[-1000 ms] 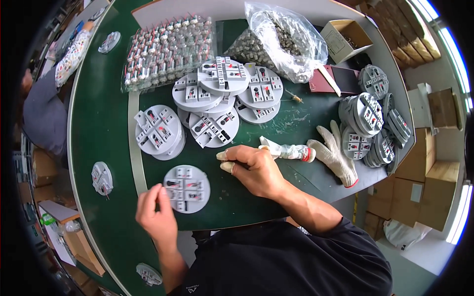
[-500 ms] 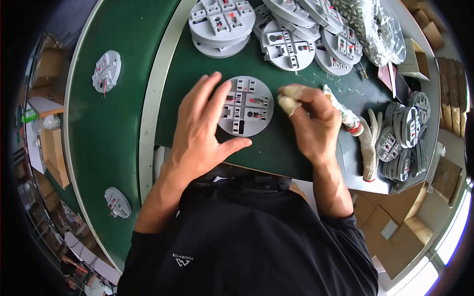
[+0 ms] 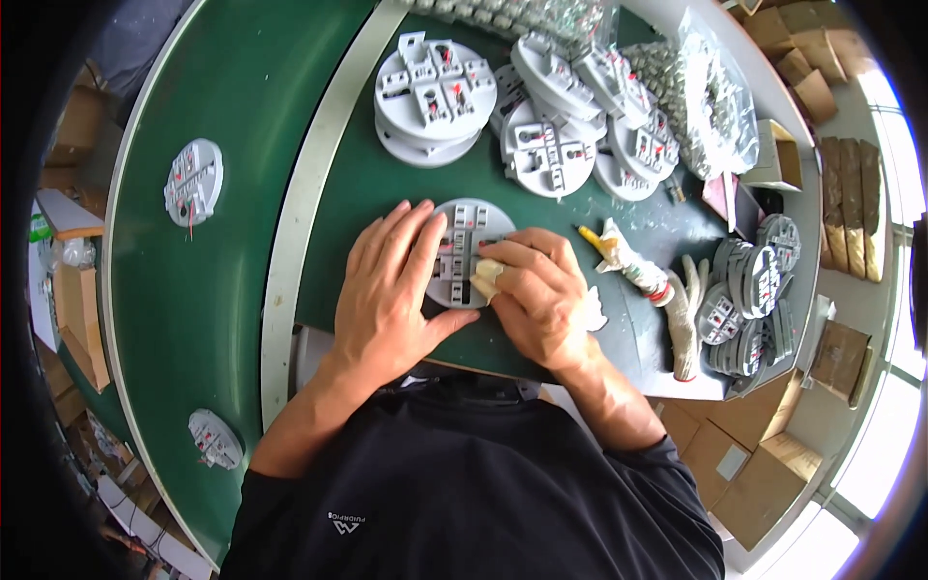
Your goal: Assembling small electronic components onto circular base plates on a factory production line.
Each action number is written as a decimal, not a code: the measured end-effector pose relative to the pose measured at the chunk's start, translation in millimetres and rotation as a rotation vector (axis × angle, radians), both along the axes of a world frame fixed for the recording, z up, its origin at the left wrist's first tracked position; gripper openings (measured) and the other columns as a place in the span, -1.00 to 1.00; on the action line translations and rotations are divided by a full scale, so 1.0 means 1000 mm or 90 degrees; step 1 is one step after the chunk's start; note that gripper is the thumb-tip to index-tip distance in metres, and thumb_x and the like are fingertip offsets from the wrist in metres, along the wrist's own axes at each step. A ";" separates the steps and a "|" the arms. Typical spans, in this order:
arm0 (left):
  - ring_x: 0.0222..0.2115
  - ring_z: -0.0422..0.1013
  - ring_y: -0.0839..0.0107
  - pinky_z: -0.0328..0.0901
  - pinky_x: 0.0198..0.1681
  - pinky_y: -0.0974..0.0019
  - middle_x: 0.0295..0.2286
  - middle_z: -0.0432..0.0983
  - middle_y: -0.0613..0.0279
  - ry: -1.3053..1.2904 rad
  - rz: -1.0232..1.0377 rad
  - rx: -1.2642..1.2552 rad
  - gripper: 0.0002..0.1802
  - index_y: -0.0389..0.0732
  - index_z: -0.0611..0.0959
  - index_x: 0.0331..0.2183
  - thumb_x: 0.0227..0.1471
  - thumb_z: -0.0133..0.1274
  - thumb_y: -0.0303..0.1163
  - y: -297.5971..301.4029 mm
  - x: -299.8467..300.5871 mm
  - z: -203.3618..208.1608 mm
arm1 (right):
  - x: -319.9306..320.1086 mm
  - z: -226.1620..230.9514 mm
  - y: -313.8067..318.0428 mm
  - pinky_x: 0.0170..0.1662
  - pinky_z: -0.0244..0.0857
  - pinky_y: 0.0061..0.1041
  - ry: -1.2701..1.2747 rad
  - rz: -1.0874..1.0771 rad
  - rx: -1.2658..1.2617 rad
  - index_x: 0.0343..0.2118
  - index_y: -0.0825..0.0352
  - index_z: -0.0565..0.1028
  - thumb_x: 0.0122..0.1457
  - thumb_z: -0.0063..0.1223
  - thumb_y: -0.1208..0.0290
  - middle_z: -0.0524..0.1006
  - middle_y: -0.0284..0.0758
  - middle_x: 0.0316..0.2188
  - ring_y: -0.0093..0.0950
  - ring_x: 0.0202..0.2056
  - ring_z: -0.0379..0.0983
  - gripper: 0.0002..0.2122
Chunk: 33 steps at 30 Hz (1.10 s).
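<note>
A grey round disc (image 3: 469,246) with red and black marks is set on a dark green worktop (image 3: 367,193); white gloves (image 3: 686,309) are red-trimmed.

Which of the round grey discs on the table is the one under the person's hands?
The single flat disc at the table's near edge: the left hand lies on it and the right hand touches its right side. The other discs sit stacked farther back.

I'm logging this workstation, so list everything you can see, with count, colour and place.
round disc: one, grey, bench centre, under both hands
stacked discs: several piles, grey, bench rear
belt discs: two, grey, green conveyor on the left
clear bag: one, small parts inside, rear right
work gloves: white, right of the hands
disc stacks: grey, far right edge
cardboard boxes: brown, right side
left hand: flat on the disc
right hand: fingertip wrapped, pressing the disc
</note>
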<state>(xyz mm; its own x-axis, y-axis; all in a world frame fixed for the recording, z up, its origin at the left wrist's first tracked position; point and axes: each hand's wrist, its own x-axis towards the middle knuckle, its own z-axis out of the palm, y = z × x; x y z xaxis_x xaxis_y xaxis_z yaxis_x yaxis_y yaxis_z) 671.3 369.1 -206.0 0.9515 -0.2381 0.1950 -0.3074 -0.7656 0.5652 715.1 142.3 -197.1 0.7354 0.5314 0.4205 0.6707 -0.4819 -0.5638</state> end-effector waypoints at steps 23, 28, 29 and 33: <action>0.31 0.32 -0.17 0.20 0.38 -0.20 0.28 0.39 -0.16 0.033 -0.030 -0.063 0.15 -0.38 0.45 0.30 -0.18 0.58 0.00 0.006 0.018 0.007 | 0.315 0.035 0.094 -0.02 0.55 -0.25 0.036 -0.164 -0.221 0.17 0.35 0.57 0.23 0.31 0.25 0.74 -0.14 -0.10 -0.31 -0.12 0.71 -0.52; 0.31 0.32 -0.17 0.20 0.38 -0.20 0.28 0.39 -0.19 0.035 -0.033 -0.075 0.15 -0.38 0.45 0.30 -0.20 0.59 -0.02 0.007 0.017 0.004 | 0.310 0.032 0.113 -0.03 0.55 -0.31 -0.003 -0.221 -0.240 0.08 0.34 0.61 0.24 0.30 0.31 0.74 -0.18 -0.13 -0.36 -0.12 0.72 -0.62; 0.31 0.32 -0.17 0.20 0.38 -0.19 0.28 0.39 -0.20 0.029 -0.036 -0.073 0.15 -0.37 0.45 0.31 -0.20 0.59 -0.03 0.008 0.018 0.004 | 0.310 0.029 0.113 -0.03 0.55 -0.31 0.007 -0.231 -0.244 0.08 0.34 0.61 0.24 0.30 0.31 0.74 -0.18 -0.13 -0.36 -0.12 0.72 -0.62; 0.31 0.32 -0.17 0.20 0.38 -0.18 0.29 0.39 -0.18 0.025 -0.049 -0.078 0.15 -0.37 0.44 0.32 -0.20 0.60 -0.07 0.003 0.026 0.003 | 0.314 0.037 0.106 0.09 0.52 -0.10 0.016 -0.300 -0.273 0.12 0.33 0.60 0.13 0.25 0.37 0.73 0.05 -0.14 -0.11 -0.05 0.71 -0.55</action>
